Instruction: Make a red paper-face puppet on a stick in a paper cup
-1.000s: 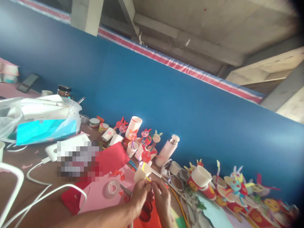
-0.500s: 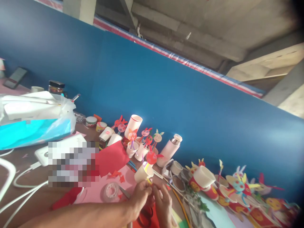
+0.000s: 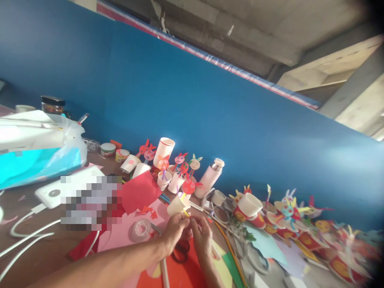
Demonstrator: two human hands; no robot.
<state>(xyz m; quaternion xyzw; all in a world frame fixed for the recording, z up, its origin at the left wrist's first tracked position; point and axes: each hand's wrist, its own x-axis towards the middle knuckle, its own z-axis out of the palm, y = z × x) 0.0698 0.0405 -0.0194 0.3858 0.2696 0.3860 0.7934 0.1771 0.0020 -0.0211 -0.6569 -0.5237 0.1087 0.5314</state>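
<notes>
My left hand [image 3: 176, 231] and my right hand [image 3: 202, 234] meet fingertip to fingertip above the orange-red paper [image 3: 192, 266]. A small yellow strip [image 3: 186, 213] pokes out at my left fingertips. My right fingers are pinched closed, and what lies between them is hidden. Just beyond the hands stands a white paper cup [image 3: 178, 205] with a red paper animal head [image 3: 189, 186] on a strip rising from it. Under my wrists lie scissors [image 3: 181, 253] with dark handles. A roll of tape [image 3: 142, 229] rests on pink paper left of my left hand.
Several paper cups with animal heads stand near a pink thermos [image 3: 208, 178] and a tall white cup [image 3: 163, 153]. Decorated cups [image 3: 249, 205] line the right side. A power bank [image 3: 70, 187], cables and a plastic bag [image 3: 72, 144] occupy the left. A blue partition [image 3: 180, 100] rises behind.
The view has swung a little to the right and down, showing more of the decorated cups. Both hands stay together at the same place by the cup, their fingers still closed.
</notes>
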